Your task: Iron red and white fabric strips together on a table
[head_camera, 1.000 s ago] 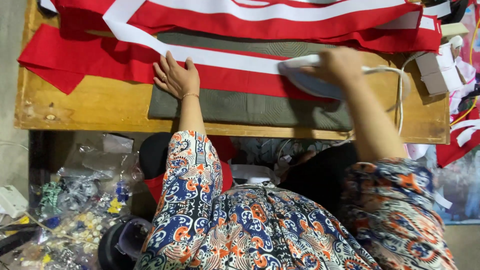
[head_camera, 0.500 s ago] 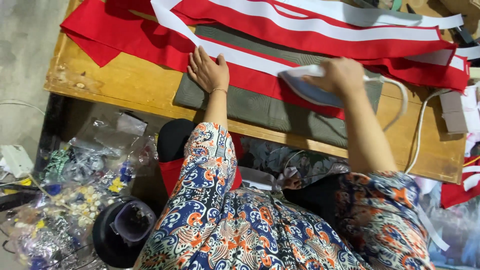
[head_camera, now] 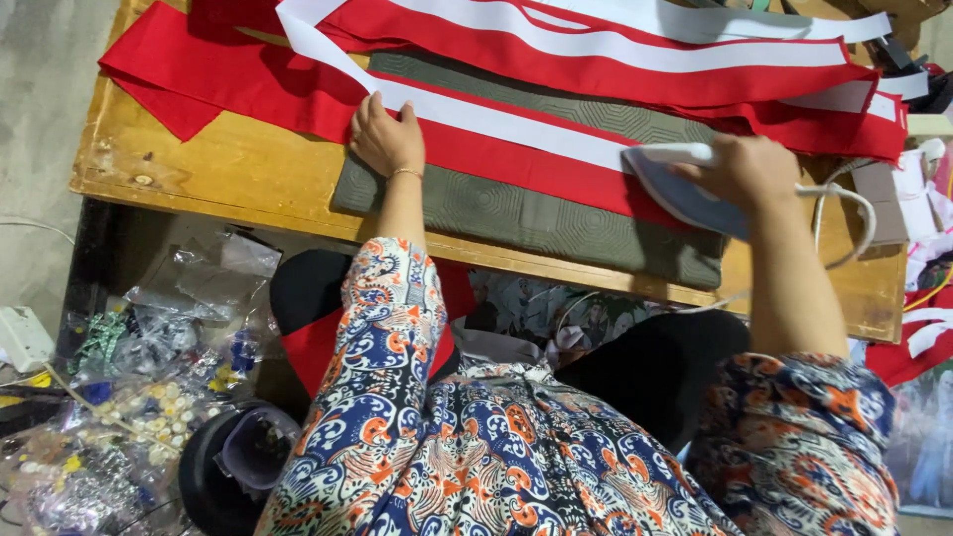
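clear bags of small parts (head_camera: 149,397) are seen on the floor at 8 o'clock | left hand (head_camera: 385,137) is laid flat, grip open, on the red cloth (head_camera: 298,94) and white strip (head_camera: 476,114) | grey pad (head_camera: 516,213) is spread on the tabletop (head_camera: 228,174) | right hand (head_camera: 749,169), grip closed round the iron (head_camera: 685,189), is pressed on the cloth at 3 o'clock

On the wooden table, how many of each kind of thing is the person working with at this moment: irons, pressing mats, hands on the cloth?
Iron, held by the right hand: 1
Grey-green pressing mat on the wooden table: 1
Hands on the work, counting the left hand flat on the red cloth with a white stripe: 2
Total: 4
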